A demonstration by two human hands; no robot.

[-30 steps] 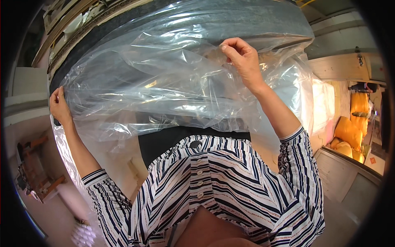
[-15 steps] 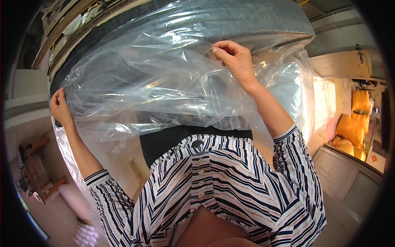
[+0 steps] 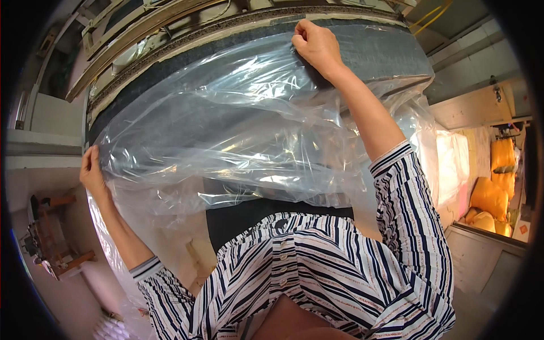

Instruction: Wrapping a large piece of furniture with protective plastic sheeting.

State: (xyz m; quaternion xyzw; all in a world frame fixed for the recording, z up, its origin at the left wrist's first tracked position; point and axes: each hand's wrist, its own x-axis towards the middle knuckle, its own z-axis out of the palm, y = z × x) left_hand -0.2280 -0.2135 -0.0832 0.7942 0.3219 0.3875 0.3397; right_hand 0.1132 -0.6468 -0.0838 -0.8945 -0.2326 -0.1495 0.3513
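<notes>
A large sheet of clear plastic film (image 3: 243,136) lies crumpled and shiny over a dark tabletop (image 3: 391,48) and hangs down in front of me. At its left edge, my left hand (image 3: 94,173) pinches the film with fingers closed. My right hand (image 3: 318,46) is reached out to the far side, its fingers curled closed on the film's far edge. Between the two hands the film is drawn up in long creases. The fingertips of the right hand are partly hidden behind its knuckles.
Beyond the table's far edge run wooden rails (image 3: 147,37). Yellow hoses (image 3: 433,17) hang at the far right. To the right are a pale wooden panel (image 3: 464,107) and orange bundles (image 3: 490,195). A reddish-brown frame (image 3: 56,235) stands low at the left.
My right hand has moved away from me to the far side of the table, drawing the film with it. The left hand stays at the left edge, and the view has shifted slightly.
</notes>
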